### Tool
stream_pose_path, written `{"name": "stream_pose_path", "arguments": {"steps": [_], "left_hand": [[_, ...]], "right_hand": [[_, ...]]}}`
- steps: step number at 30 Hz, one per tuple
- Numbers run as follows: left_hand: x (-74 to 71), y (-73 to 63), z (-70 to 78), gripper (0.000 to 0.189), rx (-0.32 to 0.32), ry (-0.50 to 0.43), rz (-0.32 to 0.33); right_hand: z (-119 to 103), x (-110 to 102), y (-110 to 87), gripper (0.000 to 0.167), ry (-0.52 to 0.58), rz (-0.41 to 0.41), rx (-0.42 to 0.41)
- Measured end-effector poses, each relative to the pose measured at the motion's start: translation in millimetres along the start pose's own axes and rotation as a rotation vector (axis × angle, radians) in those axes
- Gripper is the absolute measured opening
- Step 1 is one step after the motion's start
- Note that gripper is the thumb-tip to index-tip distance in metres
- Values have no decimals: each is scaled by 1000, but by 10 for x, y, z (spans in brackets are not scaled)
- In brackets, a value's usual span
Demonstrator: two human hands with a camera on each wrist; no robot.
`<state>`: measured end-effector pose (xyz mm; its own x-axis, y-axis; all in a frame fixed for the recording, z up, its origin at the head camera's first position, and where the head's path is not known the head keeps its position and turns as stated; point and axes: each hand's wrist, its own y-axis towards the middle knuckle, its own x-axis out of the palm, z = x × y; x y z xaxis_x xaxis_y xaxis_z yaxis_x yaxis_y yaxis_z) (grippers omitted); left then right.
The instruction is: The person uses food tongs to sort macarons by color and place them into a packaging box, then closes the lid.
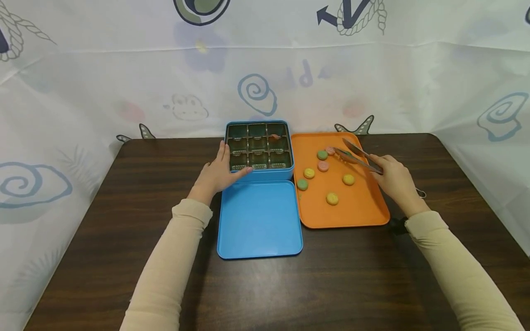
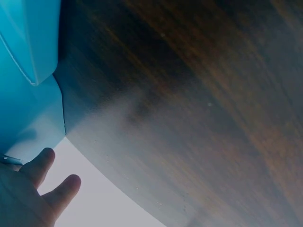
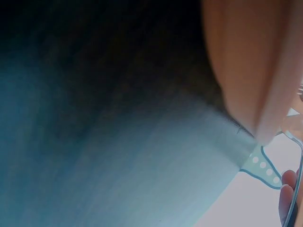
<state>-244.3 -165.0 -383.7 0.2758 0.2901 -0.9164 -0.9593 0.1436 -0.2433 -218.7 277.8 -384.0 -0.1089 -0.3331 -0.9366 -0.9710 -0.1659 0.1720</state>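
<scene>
My left hand (image 1: 216,174) rests against the left side of a blue tin (image 1: 265,174), fingers straight and thumb across its front edge. Inside the tin is a dark divided insert (image 1: 258,157) with several compartments; a pinkish bit lies in the far right one. Over the right part of an orange tray (image 1: 360,209), my right hand (image 1: 393,179) holds metal tongs (image 1: 352,157), their arms spread apart. On the tray lie several small round cookie-like pieces: a yellow piece (image 1: 348,179), a green piece (image 1: 322,155) and a pink piece (image 1: 323,166) among them. Something greenish shows by the tong tips.
The tin's blue lid (image 1: 260,220) lies flat in front of it, beside the orange tray. Everything stands on a dark wooden table (image 1: 256,294). A white printed cloth (image 1: 165,82) hangs behind and at the sides.
</scene>
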Motion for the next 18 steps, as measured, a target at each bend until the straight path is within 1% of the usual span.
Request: {"name": "stream_pose_path", "arguments": {"steps": [6, 12, 18], "left_hand": [[-23, 4, 17, 110, 9, -2, -3], [-17, -2, 22, 110, 0, -9, -8], [-4, -5, 3, 110, -6, -8, -1]], "right_hand": [[20, -30, 4, 49, -2, -19, -6], [39, -34, 17, 47, -7, -41, -10], [25, -28, 25, 44, -6, -28, -29]]}}
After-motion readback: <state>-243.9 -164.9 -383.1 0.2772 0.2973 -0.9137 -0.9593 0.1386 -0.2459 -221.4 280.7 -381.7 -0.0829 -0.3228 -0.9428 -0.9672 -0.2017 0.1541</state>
